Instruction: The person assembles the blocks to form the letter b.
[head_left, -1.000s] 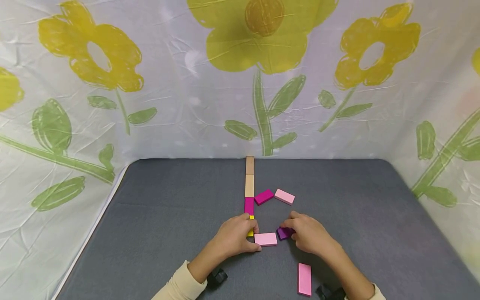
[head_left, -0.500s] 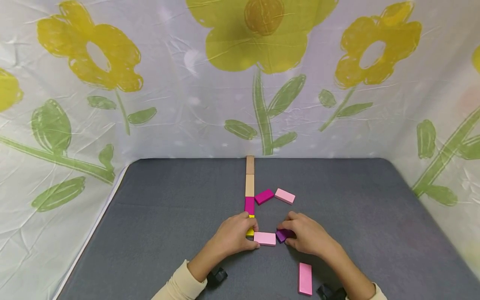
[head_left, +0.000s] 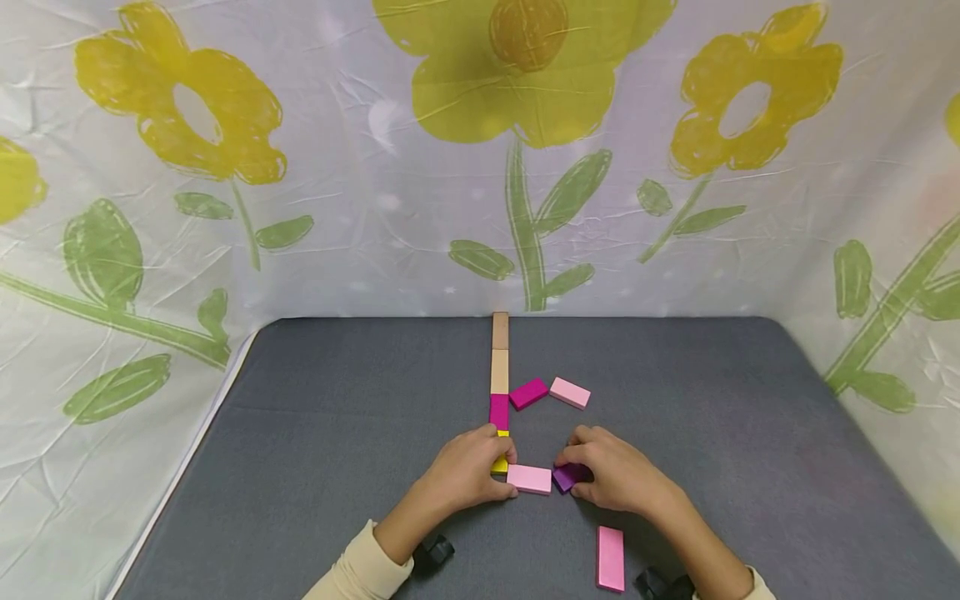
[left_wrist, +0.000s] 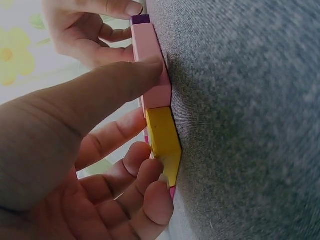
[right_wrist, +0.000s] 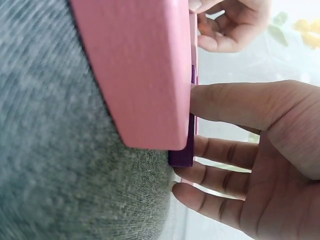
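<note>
My left hand (head_left: 468,471) holds the near end of a light pink block (head_left: 529,479), thumb on its near side and index finger at the far side. In the left wrist view, its other fingers lie along a yellow block (left_wrist: 162,135) that meets the pink one at a corner. My right hand (head_left: 618,471) pinches a purple block (head_left: 566,477) between thumb and fingers; it lies slanted at the pink block's right end. A magenta block (head_left: 498,410) and two tan blocks (head_left: 499,371) continue the straight line beyond the yellow one.
A slanted magenta block (head_left: 529,393) and another light pink block (head_left: 570,392) lie right of the line. A loose pink block (head_left: 610,558) lies near my right forearm, large in the right wrist view. Grey cloth covers the table (head_left: 360,400); a flower-print curtain (head_left: 337,208) hangs behind.
The purple block has shifted slightly left and turned, its left end now against or very near the light pink block. My right thumb has moved to its near side. The left hand barely moved.
</note>
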